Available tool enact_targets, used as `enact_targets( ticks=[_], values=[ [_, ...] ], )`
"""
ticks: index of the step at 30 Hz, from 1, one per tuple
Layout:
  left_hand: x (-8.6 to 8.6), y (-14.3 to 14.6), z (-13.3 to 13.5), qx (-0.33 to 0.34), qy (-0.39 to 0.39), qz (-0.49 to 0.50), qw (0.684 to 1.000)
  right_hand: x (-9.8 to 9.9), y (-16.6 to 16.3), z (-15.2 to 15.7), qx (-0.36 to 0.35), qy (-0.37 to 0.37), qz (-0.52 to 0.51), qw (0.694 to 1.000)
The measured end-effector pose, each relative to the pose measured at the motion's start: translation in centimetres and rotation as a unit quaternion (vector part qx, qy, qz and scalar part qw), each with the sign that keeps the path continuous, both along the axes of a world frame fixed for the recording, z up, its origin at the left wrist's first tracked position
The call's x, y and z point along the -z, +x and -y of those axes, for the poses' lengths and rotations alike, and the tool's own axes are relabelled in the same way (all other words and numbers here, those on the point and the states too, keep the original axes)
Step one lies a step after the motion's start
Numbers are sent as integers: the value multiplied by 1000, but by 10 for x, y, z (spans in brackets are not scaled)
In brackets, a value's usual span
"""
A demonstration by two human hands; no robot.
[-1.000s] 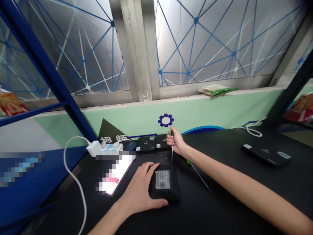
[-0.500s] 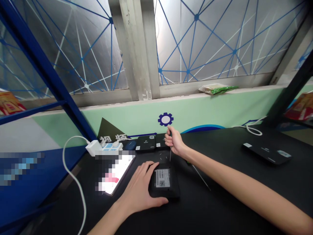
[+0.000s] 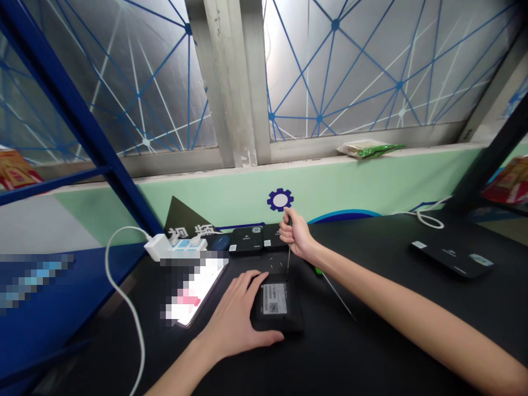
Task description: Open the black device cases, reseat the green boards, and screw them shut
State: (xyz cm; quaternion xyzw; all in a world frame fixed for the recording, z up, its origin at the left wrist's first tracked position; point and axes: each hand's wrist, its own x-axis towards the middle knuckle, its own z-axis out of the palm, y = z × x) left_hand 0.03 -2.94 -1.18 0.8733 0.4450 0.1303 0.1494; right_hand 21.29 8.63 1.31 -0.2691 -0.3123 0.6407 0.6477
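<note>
In the head view the black box (image 3: 289, 318) lies on the table (image 3: 371, 352) just below the middle of the picture, with its white sticker (image 3: 274, 291) facing up. The sticker carries a square code and lines of print too small to read. The left hand (image 3: 235, 323) rests flat against the box from 9 o'clock, fingers apart and loose on its top edge, thumb along its near side. At 12 o'clock from the box the right hand (image 3: 296, 234) is clamped in a fist on a screwdriver (image 3: 288, 257), the thin shaft pointing straight down toward the box's far edge; whether the tip touches cannot be told. A few tiny metal pieces (image 3: 271, 262) lie just beyond the box. A second screwdriver (image 3: 336, 294) with a green handle lies at 2 o'clock, partly under the right forearm. At 9 o'clock lies a lit phone (image 3: 193, 291) whose screen is blurred out. Behind it, at 10 o'clock, is a white power strip (image 3: 175, 246) with a white cable (image 3: 124, 286). It stands in front of a black sign (image 3: 183, 217) with white characters that look like 视频. Two black units (image 3: 246, 240) with small unreadable marks sit by the wall under a blue gear emblem (image 3: 280, 200). A flat black device (image 3: 449, 258) lies well apart at 3 o'clock, and a green packet (image 3: 367, 149) lies on the windowsill.
</note>
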Motion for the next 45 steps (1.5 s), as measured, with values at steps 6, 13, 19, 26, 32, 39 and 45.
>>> enact_targets(
  ticks=[6, 13, 19, 26, 32, 39, 45],
  values=[
    [0, 1, -1, -4, 1, -1, 1000, -1, -1, 0, -2, 4, 1, 1000],
    [1, -1, -1, -2, -1, -6, 1000, -4, -2, 4, -21, 15, 4, 1000],
    [-1, 1, 0, 0, -4, -8, 1000, -4, -5, 3, -38, 21, 17, 999],
    [-2, 3, 1, 0, -2, -3, 1000, -5, -11, 10, -20, 43, 24, 999],
    [-1, 2, 0, -5, -1, -8, 1000, -5, -12, 12, 3, 14, -4, 1000],
    [-1, 0, 0, -9, -13, -12, 1000, 9, -2, -12, 7, -86, -46, 995],
    [3, -4, 2, -1, -1, 7, 1000, 20, 3, -20, -12, -180, -76, 981]
  ],
)
